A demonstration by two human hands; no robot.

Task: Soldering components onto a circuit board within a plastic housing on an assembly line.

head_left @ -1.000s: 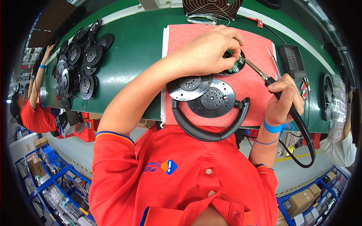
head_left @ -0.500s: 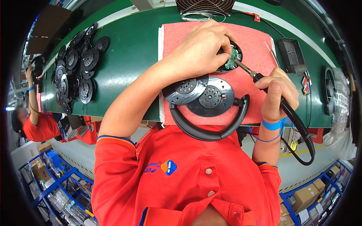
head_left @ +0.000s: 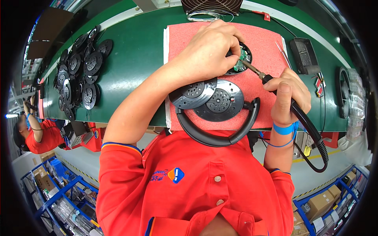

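Note:
My left hand (head_left: 208, 49) presses down on a round black earcup with a green circuit board (head_left: 238, 63) on the red mat (head_left: 260, 39). My right hand (head_left: 285, 96) grips a black soldering iron (head_left: 271, 84), its metal tip touching the circuit board. Nearer me lie two perforated silver discs (head_left: 210, 98) and a black headband (head_left: 220, 131) curving around them. The iron's cable (head_left: 315, 145) loops down past my wrist, which wears a blue strap (head_left: 285, 129).
A pile of several black round earcup parts (head_left: 80, 70) lies at the left of the green bench (head_left: 130, 51). A black box (head_left: 305, 49) and tweezers (head_left: 284, 53) sit right of the mat, a fan (head_left: 212, 4) behind it. Another person in red (head_left: 37, 131) works far left.
My hands and the mat have shifted slightly in view as my head moved. The iron's tip stays at the circuit board under my left hand.

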